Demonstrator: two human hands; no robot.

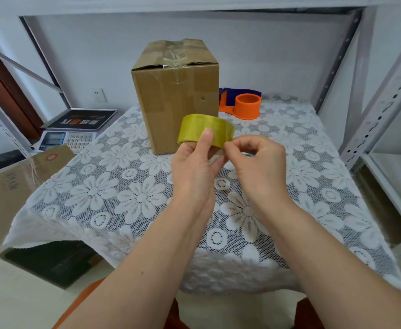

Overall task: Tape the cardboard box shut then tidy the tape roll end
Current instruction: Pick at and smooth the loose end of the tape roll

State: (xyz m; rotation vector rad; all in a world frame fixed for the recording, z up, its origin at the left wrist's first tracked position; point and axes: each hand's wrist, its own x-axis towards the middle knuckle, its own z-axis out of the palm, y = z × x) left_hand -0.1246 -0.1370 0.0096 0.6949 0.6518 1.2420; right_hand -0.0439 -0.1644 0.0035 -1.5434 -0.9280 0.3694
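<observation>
Judging by the clear tape across its top, the cardboard box (175,96) looks sealed. Left hand (192,169) grips the tape roll (204,131); right hand (261,162) pinches its loose end, tidying unfinished.

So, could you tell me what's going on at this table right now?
A person is holding a yellowish roll of clear packing tape in the left hand, while the right hand pinches at the roll's edge, apparently at its loose end. Behind it, the brown cardboard box stands upright on the white lace tablecloth, its top flaps already taped. An orange tape dispenser sits beside the box.
</observation>
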